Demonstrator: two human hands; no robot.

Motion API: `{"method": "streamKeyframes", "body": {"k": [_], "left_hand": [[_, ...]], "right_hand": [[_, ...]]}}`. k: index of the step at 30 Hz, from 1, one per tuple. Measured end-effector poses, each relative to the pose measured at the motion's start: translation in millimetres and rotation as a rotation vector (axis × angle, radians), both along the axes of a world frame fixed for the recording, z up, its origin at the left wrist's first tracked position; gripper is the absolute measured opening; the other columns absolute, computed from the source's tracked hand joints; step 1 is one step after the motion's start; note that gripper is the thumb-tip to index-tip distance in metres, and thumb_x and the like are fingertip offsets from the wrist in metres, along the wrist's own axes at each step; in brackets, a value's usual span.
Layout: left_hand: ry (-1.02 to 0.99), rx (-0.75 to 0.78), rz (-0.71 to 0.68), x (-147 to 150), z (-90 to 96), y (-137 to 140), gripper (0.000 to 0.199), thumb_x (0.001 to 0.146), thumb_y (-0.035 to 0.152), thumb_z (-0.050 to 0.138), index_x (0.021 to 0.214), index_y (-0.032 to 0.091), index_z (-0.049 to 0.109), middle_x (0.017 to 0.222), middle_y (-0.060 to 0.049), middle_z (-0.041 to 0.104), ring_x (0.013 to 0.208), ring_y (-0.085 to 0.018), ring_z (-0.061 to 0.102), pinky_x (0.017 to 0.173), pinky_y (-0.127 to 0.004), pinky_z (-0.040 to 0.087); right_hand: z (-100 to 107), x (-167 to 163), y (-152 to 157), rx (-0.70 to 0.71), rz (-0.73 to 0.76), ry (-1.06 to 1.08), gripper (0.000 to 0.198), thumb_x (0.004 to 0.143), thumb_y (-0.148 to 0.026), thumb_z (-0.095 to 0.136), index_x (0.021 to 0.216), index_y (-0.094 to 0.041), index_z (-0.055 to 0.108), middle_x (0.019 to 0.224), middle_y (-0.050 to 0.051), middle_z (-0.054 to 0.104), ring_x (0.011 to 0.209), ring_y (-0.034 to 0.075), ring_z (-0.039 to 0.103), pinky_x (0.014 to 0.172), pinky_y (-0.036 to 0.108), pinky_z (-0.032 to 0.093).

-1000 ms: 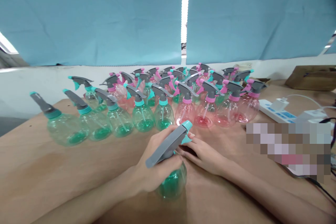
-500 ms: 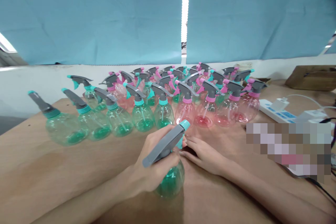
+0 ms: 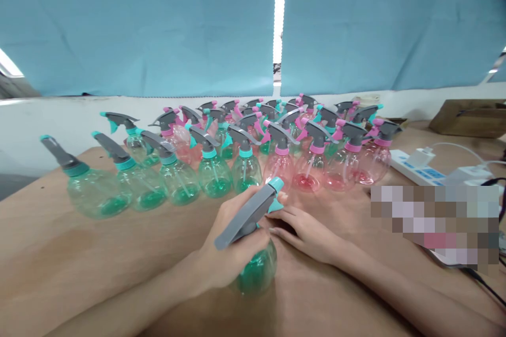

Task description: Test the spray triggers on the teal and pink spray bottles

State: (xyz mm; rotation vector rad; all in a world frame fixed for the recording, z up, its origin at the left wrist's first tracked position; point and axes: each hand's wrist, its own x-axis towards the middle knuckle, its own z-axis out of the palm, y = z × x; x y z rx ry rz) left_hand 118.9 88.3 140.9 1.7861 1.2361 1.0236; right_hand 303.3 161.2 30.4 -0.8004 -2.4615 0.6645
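My left hand (image 3: 233, 242) is wrapped round the neck of a green spray bottle (image 3: 259, 271), just below its grey sprayer head (image 3: 249, 216). The bottle leans a little, its turquoise nozzle pointing away and to the right. A left fingertip shows beyond the turquoise trigger (image 3: 275, 205). Close to the bottle's right side, my right hand (image 3: 302, 229) lies low over the table with thumb and forefinger apart; whether its fingertips touch the bottle is hard to see. Ahead stands a front row of spray bottles, green ones (image 3: 215, 176) on the left and pink ones (image 3: 310, 176) on the right.
More spray bottles (image 3: 136, 142) crowd behind the front row on the wooden table (image 3: 95, 268). To the right are a white power strip (image 3: 419, 168) with plugs and cables, a blurred-out patch, and a cardboard box (image 3: 470, 118). A blue curtain (image 3: 158, 26) hangs behind.
The held bottle's nozzle has shifted slightly up and left, and its trigger now shows more clearly. Both hands stay almost in place; the standing bottles have not moved.
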Motion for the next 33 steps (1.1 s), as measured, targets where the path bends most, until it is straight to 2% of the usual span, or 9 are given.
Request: {"method": "streamKeyframes", "body": {"k": [3,5,9,11,14,19,24,28,33], "left_hand": [[-0.021,0.026,0.031,1.7,-0.9,-0.3,0.011,0.069,0.016,0.049,0.078,0.022,0.049,0.064,0.006,0.037,0.054,-0.011,0.034,0.051,-0.023,0.034],[-0.034,0.035,0.037,2.6,0.2,-0.4,0.011,0.069,0.013,0.048,0.074,0.022,0.044,0.062,0.007,0.033,0.052,-0.01,0.031,0.047,-0.021,0.03],[-0.034,0.003,-0.003,2.5,2.4,0.8,0.009,0.068,0.014,0.047,0.071,0.021,0.044,0.06,0.007,0.031,0.051,-0.009,0.029,0.046,-0.021,0.029],[-0.035,-0.011,-0.022,2.1,2.8,2.0,0.009,0.068,0.016,0.048,0.075,0.021,0.05,0.062,0.006,0.032,0.053,-0.01,0.029,0.048,-0.022,0.03],[-0.067,-0.056,-0.057,2.8,3.3,3.5,0.024,0.066,0.016,0.048,0.088,0.021,0.057,0.063,0.005,0.035,0.053,-0.01,0.028,0.048,-0.023,0.028],[-0.146,-0.124,-0.111,5.0,5.4,2.2,0.038,0.065,0.015,0.046,0.1,0.02,0.058,0.074,0.004,0.05,0.051,-0.007,0.03,0.049,-0.023,0.026],[-0.128,-0.079,-0.113,4.1,6.7,2.0,0.027,0.067,0.013,0.044,0.089,0.02,0.056,0.062,0.007,0.038,0.052,-0.009,0.027,0.048,-0.024,0.023],[-0.098,-0.04,-0.102,3.9,7.1,3.2,0.012,0.066,0.012,0.045,0.075,0.021,0.048,0.058,0.008,0.029,0.05,-0.008,0.024,0.047,-0.024,0.021],[-0.13,-0.043,-0.097,4.3,6.4,3.0,0.017,0.066,0.011,0.046,0.078,0.021,0.052,0.057,0.008,0.032,0.048,-0.007,0.024,0.044,-0.022,0.021]], "right_hand": [[-1.9,0.2,0.4,-0.01,0.001,0.012,0.031,0.094,-0.035,0.049,0.121,-0.022,0.056,0.123,0.008,0.062,0.115,0.022,0.055,0.098,0.041,0.044],[-2.4,0.4,0.6,-0.017,0.004,0.013,0.032,0.094,-0.035,0.05,0.123,-0.022,0.055,0.125,0.008,0.061,0.116,0.021,0.055,0.099,0.04,0.044],[-1.7,0.1,0.8,-0.025,0.007,0.022,0.031,0.094,-0.034,0.049,0.121,-0.022,0.056,0.124,0.007,0.061,0.115,0.021,0.055,0.099,0.038,0.044],[-1.6,-0.3,0.9,-0.027,0.004,0.032,0.029,0.094,-0.034,0.049,0.119,-0.022,0.057,0.122,0.007,0.062,0.113,0.021,0.056,0.098,0.038,0.044],[-2.1,-1.0,1.0,-0.027,0.003,0.042,0.026,0.094,-0.034,0.05,0.116,-0.022,0.058,0.12,0.007,0.063,0.112,0.022,0.056,0.096,0.039,0.045],[-2.7,-0.8,1.0,-0.027,0.014,0.051,0.025,0.094,-0.034,0.05,0.114,-0.022,0.058,0.12,0.008,0.062,0.112,0.022,0.056,0.096,0.04,0.045],[-2.7,-0.5,1.6,-0.025,0.019,0.057,0.024,0.093,-0.032,0.051,0.114,-0.022,0.058,0.119,0.007,0.063,0.112,0.022,0.056,0.096,0.04,0.045],[-2.1,-0.3,1.3,-0.033,0.018,0.06,0.024,0.093,-0.033,0.05,0.114,-0.023,0.058,0.12,0.007,0.063,0.112,0.021,0.056,0.096,0.039,0.045],[-1.6,0.3,1.5,-0.034,0.018,0.049,0.024,0.094,-0.034,0.05,0.112,-0.022,0.059,0.12,0.008,0.063,0.113,0.021,0.056,0.098,0.039,0.044]]}}
